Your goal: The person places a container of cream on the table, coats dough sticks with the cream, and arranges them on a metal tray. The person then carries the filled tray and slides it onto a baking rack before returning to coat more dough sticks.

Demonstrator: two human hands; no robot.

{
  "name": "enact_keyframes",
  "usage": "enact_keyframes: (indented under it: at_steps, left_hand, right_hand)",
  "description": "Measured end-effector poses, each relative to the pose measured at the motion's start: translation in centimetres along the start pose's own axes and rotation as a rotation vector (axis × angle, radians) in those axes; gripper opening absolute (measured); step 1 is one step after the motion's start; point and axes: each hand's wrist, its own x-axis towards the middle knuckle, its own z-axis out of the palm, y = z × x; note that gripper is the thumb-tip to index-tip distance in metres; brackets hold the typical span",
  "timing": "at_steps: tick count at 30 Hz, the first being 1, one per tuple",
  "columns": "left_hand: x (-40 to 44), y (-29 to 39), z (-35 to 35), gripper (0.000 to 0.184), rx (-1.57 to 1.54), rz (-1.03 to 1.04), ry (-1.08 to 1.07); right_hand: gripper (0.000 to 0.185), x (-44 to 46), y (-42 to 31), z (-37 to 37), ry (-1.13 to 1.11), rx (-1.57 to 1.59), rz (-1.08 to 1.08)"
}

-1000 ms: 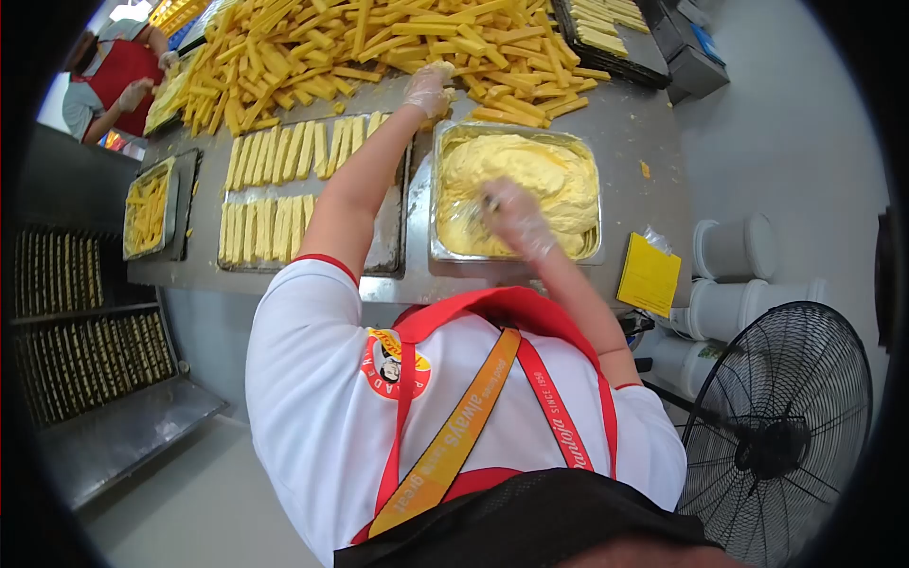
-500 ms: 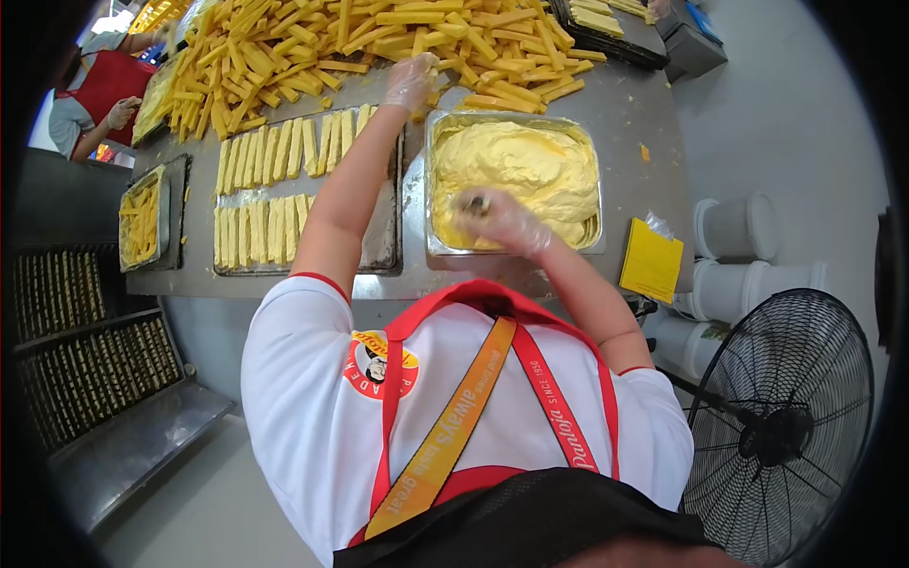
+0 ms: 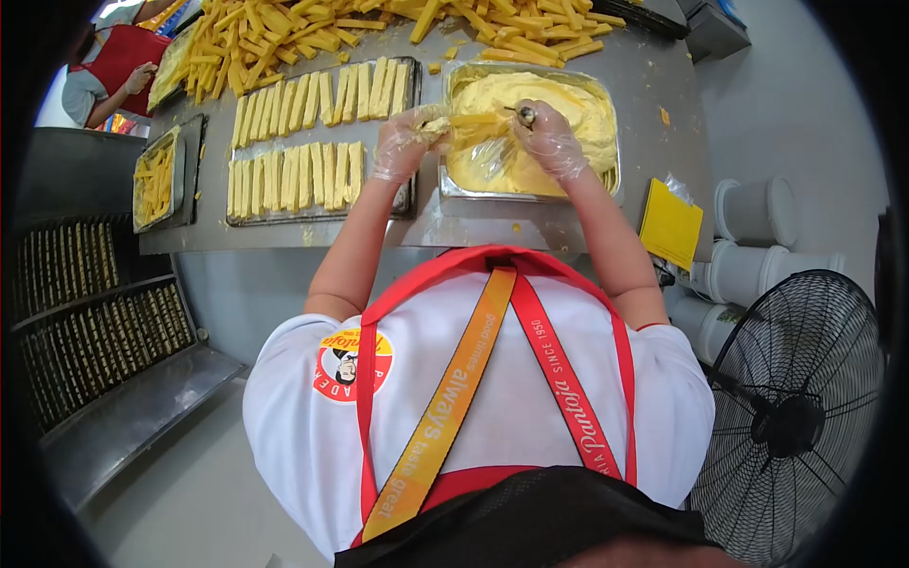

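Note:
My left hand (image 3: 405,144), in a clear glove smeared with cream, is closed on the end of a yellow stick (image 3: 473,120) that reaches over the left side of the steel pan (image 3: 530,197). Pale yellow cream (image 3: 592,114) fills much of that pan. Above the cream, my right hand (image 3: 547,137), also gloved, is wrapped round a tool with a round metal end (image 3: 526,115); the rest of the tool is hard to make out. Two rows of coated sticks (image 3: 294,178) lie on the dark tray (image 3: 402,199) left of the pan.
Loose yellow sticks (image 3: 275,38) are heaped at the back of the table. A small pan (image 3: 156,180) stands at the left, a yellow pad (image 3: 670,222) at the right edge. A co-worker (image 3: 118,71) is at the back left. A fan (image 3: 791,417) and white buckets (image 3: 757,210) stand right.
My left hand has come back from the heap to the pan's left side with a stick. My right hand has moved right and away from me. The view has shifted.

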Motion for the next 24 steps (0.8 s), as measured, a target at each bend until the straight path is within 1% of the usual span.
enact_keyframes:
  at_steps: [2, 3, 4, 5, 6, 9, 10, 11, 13, 16, 18, 19, 20, 22, 23, 24]
  left_hand:
    - [-1.4, -0.5, 0.2, 0.031, 0.123, 0.064, -0.026]
    - [-1.9, -0.9, 0.3, 0.033, 0.184, 0.099, -0.038]
    - [-2.3, -1.7, 0.5, 0.038, 0.093, 0.117, -0.081]
    - [-2.2, -2.7, 0.5, 0.036, 0.101, 0.100, -0.084]
    - [-1.7, -3.8, 0.4, 0.036, 0.108, 0.083, -0.086]
    - [-2.4, -3.2, 0.2, 0.035, 0.136, 0.052, -0.088]
    - [-2.6, -2.4, 0.1, 0.035, 0.146, 0.050, -0.085]
    - [-2.7, -2.0, 0.0, 0.037, 0.139, 0.035, -0.069]
    - [-3.4, -1.2, -0.1, 0.040, 0.127, -0.006, -0.045]
    - [-4.4, 0.5, 0.0, 0.027, 0.192, 0.100, -0.022]
    - [-3.2, -2.3, 0.5, 0.026, 0.381, 0.309, 0.086]
    - [-3.0, -2.5, 0.6, 0.026, 0.475, 0.417, 0.141]
    - [-2.9, -2.7, 0.6, 0.031, 0.440, 0.310, 0.114]
    - [-3.4, -1.3, 0.8, 0.040, 0.366, 0.096, 0.059]
    - [-3.3, -1.7, 1.0, 0.037, 0.374, 0.175, 0.107]
    - [-3.0, -2.5, 1.2, 0.033, 0.380, 0.254, 0.157]
  right_hand:
    - [0.018, -0.9, -0.6, 0.7, 0.056, -0.216, -0.251]
    - [0.017, -1.5, -1.6, 0.6, -0.012, -0.036, -0.210]
    - [0.016, -2.3, -3.1, 0.0, -0.082, 0.144, -0.167]
    - [0.015, -2.8, -4.1, -0.5, -0.153, 0.324, -0.121]
    - [0.013, -2.7, -3.6, -1.2, -0.365, 0.583, 0.165]
    - [0.014, -0.3, -0.9, -1.7, -0.188, 0.259, 0.311]
    - [0.013, -0.3, -0.5, -1.9, -0.024, -0.007, 0.087]
    - [0.014, -0.3, -0.3, -1.7, 0.063, 0.109, 0.101]
    - [0.015, -1.0, -2.2, -1.5, 0.232, 0.345, 0.142]
    - [0.015, -1.4, -5.1, -1.4, 0.302, 1.006, 0.292]
    - [0.017, -1.1, -4.3, -0.5, 0.224, 1.049, 0.302]
    - [0.018, -0.8, -3.5, 0.1, 0.185, 1.069, 0.303]
    - [0.018, -0.5, -2.3, 1.0, 0.229, 1.019, 0.321]
    - [0.016, -0.4, -1.4, 0.6, 0.224, 0.944, 0.356]
    - [0.015, -0.4, -1.1, 0.5, 0.220, 0.906, 0.374]
    - [0.017, -0.5, -1.7, 0.3, 0.263, 0.865, 0.405]
